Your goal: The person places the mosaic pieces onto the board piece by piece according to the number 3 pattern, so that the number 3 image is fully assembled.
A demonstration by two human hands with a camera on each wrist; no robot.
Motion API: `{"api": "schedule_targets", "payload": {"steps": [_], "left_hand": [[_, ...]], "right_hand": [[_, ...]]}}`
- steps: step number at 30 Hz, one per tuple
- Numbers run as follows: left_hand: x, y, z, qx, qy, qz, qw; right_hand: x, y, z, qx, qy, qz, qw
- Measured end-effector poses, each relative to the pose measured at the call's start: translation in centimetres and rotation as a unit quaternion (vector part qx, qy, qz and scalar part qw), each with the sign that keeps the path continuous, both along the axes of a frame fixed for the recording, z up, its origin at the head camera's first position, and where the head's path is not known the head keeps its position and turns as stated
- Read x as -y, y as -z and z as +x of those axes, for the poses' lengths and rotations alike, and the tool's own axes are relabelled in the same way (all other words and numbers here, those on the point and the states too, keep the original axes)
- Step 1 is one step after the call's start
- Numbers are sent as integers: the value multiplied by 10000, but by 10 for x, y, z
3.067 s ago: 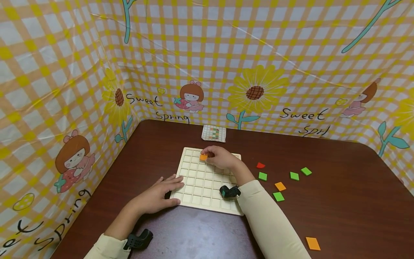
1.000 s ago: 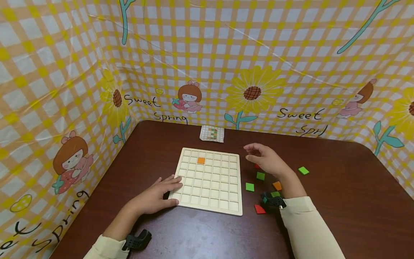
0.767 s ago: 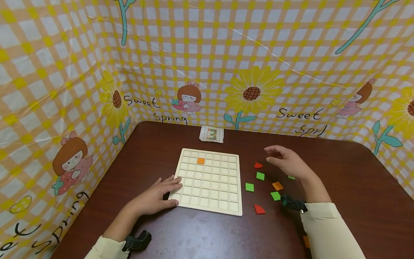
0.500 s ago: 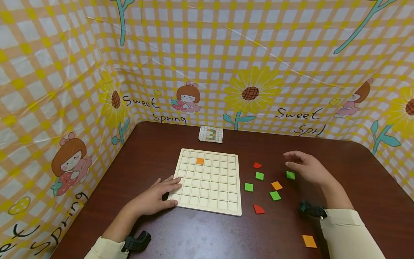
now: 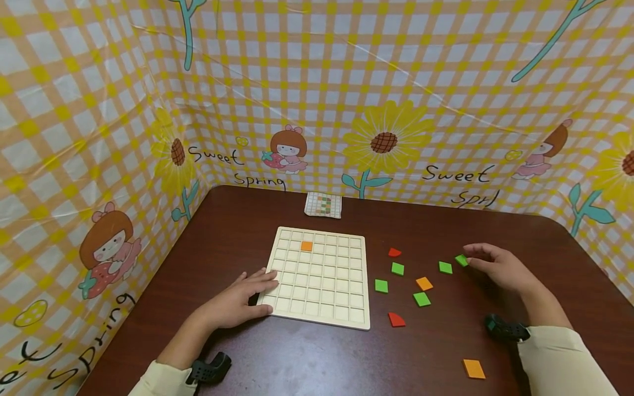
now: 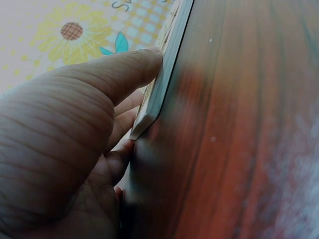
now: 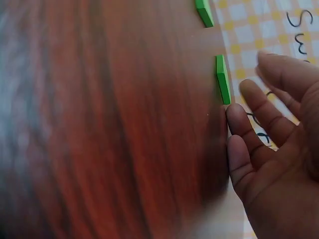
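A pale wooden grid board (image 5: 322, 286) lies on the table, with one orange square tile (image 5: 306, 246) in a cell of its second row. My left hand (image 5: 240, 300) rests on the board's left edge, fingers spread over its corner; in the left wrist view the thumb touches the board's side (image 6: 160, 89). Far to the right, my right hand (image 5: 510, 272) is beside a green square tile (image 5: 461, 260), thumb and fingers loosely bent around it. In the right wrist view a gap shows between the fingers and that green tile (image 7: 223, 79).
Several loose tiles lie right of the board: green squares (image 5: 422, 299), an orange square (image 5: 424, 284) and red quarter-round pieces (image 5: 396, 319). Another orange tile (image 5: 474, 369) is near the front. A printed pattern card (image 5: 323, 205) lies behind the board, before the checked cloth (image 5: 297, 82).
My right hand has released the orange tile in the board and travelled right, away from the board, then down to the farthest green tile. The left hand has stayed on the board's edge.
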State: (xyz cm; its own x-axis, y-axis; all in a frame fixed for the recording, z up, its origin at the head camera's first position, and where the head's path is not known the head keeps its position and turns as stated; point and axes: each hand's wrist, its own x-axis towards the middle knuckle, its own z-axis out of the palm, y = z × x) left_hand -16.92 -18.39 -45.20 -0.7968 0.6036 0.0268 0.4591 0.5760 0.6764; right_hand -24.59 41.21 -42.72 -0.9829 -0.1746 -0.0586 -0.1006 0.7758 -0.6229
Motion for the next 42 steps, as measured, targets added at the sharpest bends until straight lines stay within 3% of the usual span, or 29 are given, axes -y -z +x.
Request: {"api": "schedule_targets", "payload": {"steps": [11,22,29,42], "left_hand": [[0,0,0,-21,-39,-13,10000],[0,1,0,-14,-57,-20,10000],[-1,0,-1,-15,-51,-14,10000],[0,2,-1,-54,-25,-6,10000]], "right_hand": [[0,10,-5,86,-351,-9,9993],[0,13,-2,-176,-632,308,9974],[1,14,0,-292,-594,400,9970],[4,3,0,33,-524,348,9980]]}}
